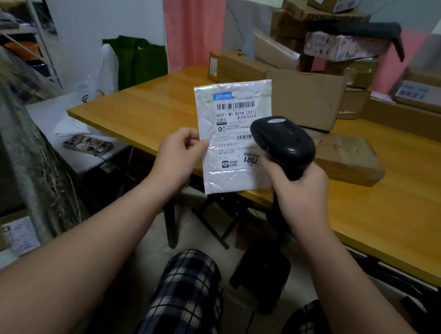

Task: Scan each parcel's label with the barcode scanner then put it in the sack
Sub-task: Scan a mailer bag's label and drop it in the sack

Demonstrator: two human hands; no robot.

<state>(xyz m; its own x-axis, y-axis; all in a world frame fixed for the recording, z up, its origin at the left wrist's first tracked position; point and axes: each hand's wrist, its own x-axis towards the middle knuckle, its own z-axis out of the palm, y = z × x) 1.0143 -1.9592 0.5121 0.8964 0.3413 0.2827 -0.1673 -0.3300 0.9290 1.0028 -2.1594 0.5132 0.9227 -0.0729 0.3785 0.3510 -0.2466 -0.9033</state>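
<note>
Head view. The left hand pinches the left edge of a white padded parcel between thumb and curled fingers and holds it upright in the air, in front of the near edge of the worktop. The printed label faces the camera; a barcode runs along its top and the number 7501 stands near the bottom. The right hand grips the handle of the black barcode scanner, fingers wrapped around it. The scanner head lies just in front of the parcel's right side and covers part of the label. Whether it touches the parcel cannot be told.

On the worktop behind the parcel stands a plain cardboard box, with further cartons stacked above and beside it. A flat brown parcel lies to the right of the scanner.

A grey woven sack fills the left edge of the view. A labelled cardboard box lies low beside it. A phone rests on a white surface left of the worktop, and a green bag stands behind. A black stand with a cable sits on the floor below the hands.
</note>
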